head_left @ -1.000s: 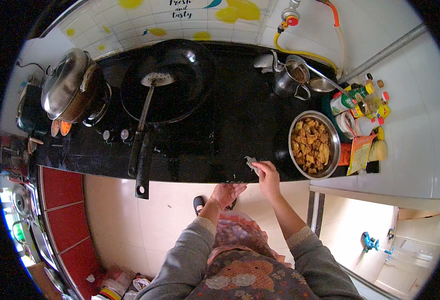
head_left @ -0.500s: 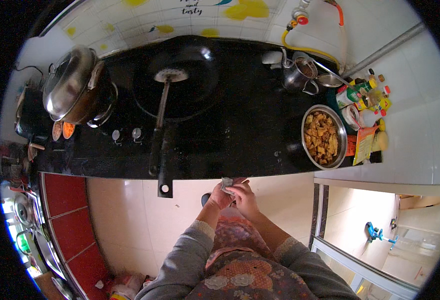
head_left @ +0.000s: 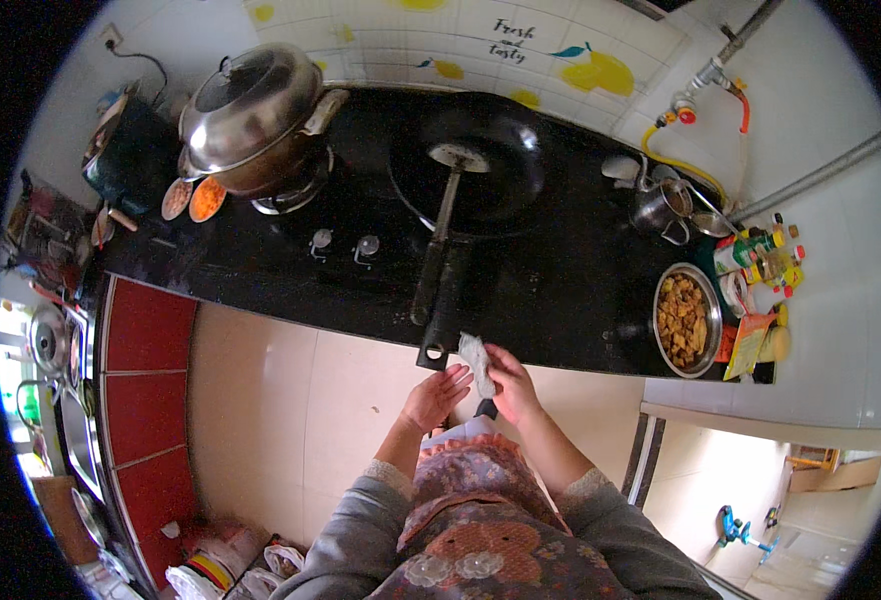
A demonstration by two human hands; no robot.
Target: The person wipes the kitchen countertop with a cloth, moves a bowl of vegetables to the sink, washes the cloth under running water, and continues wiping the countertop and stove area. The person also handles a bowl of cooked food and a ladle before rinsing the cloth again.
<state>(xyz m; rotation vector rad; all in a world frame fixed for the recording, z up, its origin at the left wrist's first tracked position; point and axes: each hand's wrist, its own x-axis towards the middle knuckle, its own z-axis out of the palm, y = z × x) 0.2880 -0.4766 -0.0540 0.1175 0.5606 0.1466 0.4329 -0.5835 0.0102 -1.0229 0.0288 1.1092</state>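
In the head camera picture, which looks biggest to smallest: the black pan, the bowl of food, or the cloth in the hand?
1. black pan
2. bowl of food
3. cloth, held in the right hand, looks smallest even though it is nearest the camera.

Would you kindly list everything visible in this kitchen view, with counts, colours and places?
Cloth: one, pale grey, held in front of the counter edge.
Wok: one, black, long handle, centre of the cooktop.
Lidded pot: one, steel, left burner.
Bowl of food: one, steel, brown pieces, right counter.
Small dishes: two, orange contents, beside the pot.
Bottles: several, mixed colours, far right.
Counter: one, black.
Left hand: open, beside the cloth.
Right hand: gripping the cloth.
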